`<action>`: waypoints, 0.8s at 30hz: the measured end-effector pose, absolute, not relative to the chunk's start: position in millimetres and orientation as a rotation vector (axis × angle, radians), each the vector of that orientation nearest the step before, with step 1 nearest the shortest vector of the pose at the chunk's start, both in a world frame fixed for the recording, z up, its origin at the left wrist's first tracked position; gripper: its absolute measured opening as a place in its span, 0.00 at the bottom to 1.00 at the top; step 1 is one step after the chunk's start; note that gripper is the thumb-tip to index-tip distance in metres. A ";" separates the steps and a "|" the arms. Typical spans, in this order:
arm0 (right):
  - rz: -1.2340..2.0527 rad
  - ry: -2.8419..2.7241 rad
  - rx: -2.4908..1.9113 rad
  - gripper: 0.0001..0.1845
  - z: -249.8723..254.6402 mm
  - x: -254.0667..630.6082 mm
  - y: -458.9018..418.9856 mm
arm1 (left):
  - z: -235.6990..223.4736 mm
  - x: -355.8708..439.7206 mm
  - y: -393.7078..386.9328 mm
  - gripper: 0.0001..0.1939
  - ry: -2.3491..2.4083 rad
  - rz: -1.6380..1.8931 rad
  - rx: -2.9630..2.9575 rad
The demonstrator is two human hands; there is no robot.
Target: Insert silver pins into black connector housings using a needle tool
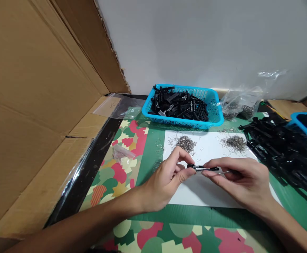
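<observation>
A small, narrow black plastic part (199, 168) is held level above the white sheet. My left hand (166, 179) pinches its left end between thumb and forefinger. From the other side, the fingertips of my right hand (244, 179) are closed on its right half. A thin metal tool (224, 172) also sticks out between the right thumb and fingers; its kind cannot be made out. Just beyond my hands, two heaps of tiny metal pieces, a left pile (186, 143) and a right pile (235, 143), lie on the white sheet (203, 191).
A blue basket (182, 122) full of black parts stands at the back. Many more black parts (282, 151) are heaped at right beside another blue basket (297, 124). Clear bags (241, 103) hold metal pieces. Cardboard (37, 88) walls off the left.
</observation>
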State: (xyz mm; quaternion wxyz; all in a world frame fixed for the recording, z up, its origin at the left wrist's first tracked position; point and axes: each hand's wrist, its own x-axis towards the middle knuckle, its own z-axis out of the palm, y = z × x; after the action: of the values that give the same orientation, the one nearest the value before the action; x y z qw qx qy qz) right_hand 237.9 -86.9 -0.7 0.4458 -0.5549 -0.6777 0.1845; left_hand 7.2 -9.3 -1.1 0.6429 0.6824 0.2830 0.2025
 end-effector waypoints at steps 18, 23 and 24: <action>0.663 -1.446 -1.456 0.18 -3.0 249.3 -78.3 | -7.6 6.8 -8.1 0.08 0.759 0.640 2.259; 0.701 -1.184 -1.310 0.21 -9.5 256.8 -76.0 | -6.3 8.0 -9.9 0.06 0.679 0.684 2.326; 0.688 -1.200 -1.311 0.21 -9.8 257.7 -75.5 | -6.6 8.4 -10.3 0.06 0.673 0.691 2.340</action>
State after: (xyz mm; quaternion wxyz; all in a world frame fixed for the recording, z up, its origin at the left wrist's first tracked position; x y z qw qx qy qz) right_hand 257.7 -75.5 -9.8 0.5794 -0.5605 -0.5133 0.2944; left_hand 8.4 -10.3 -6.6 0.3006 0.8818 0.2535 0.2604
